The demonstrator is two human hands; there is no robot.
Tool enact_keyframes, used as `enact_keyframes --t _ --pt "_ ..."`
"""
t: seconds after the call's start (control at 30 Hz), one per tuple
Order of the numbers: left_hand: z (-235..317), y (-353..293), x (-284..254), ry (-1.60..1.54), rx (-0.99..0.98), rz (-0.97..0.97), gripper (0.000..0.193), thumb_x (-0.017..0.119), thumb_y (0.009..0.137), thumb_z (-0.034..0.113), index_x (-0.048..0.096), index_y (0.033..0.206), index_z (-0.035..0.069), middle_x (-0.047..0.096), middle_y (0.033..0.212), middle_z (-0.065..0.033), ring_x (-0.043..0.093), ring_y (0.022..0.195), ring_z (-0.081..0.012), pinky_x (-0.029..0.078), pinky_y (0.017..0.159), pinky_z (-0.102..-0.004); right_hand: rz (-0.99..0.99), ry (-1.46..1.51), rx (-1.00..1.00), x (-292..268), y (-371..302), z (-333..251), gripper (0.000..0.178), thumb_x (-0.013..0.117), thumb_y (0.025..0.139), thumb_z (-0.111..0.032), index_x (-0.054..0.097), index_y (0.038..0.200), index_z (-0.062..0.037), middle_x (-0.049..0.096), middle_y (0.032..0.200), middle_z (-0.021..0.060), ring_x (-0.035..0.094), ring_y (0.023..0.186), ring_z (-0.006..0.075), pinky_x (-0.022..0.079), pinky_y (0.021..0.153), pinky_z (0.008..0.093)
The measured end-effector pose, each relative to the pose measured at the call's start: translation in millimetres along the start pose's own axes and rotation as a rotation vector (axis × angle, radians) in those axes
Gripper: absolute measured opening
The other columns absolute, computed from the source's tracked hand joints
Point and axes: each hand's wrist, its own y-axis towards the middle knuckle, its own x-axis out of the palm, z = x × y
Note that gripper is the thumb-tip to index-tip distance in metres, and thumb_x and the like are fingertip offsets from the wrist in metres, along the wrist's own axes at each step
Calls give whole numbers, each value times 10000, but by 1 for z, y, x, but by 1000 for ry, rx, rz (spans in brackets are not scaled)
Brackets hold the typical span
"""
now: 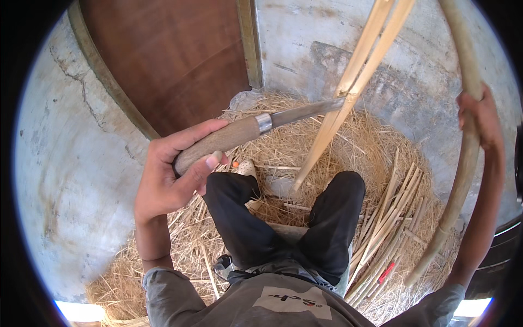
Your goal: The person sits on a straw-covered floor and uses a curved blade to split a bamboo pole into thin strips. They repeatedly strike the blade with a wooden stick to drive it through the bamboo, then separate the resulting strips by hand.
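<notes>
My left hand [170, 171] is closed around the thick wooden handle of a knife [220, 140] with a metal collar. Its blade points right, and the tip meets a pale split bamboo piece [327, 128]. That piece slants up from the straw in front of my knees, and a gap runs along its upper part. At the right my right hand [482, 117] grips a long bamboo pole [467, 158]. The pole runs from the top edge down beside my forearm and looks bowed in this view. Whether the blade is inside the split I cannot tell.
Straw and shavings [381, 128] cover the floor around my legs. A bundle of bamboo strips [389, 218] lies right of my knee, with a red object [386, 272] on it. A brown door [169, 54] and worn concrete walls [71, 163] stand close by.
</notes>
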Motion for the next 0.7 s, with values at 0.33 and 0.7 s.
enact_keyframes --t 0.33,0.7 --pt "-43 -11 36 46 -92 33 417 619 901 16 572 1314 -22 701 853 -75 563 556 -48 455 483 -193 -591 -56 179 175 -29 97 606 663 744 -77 464 1283 114 656 897 203 665 691 262 550 624 378" --pt "-85 -22 72 80 -49 85 429 619 900 35 560 1321 -24 689 810 -73 579 555 -61 467 495 -200 -101 -171 100 93 20 24 636 669 809 -129 416 1346 102 641 995 184 637 671 214 551 600 341"
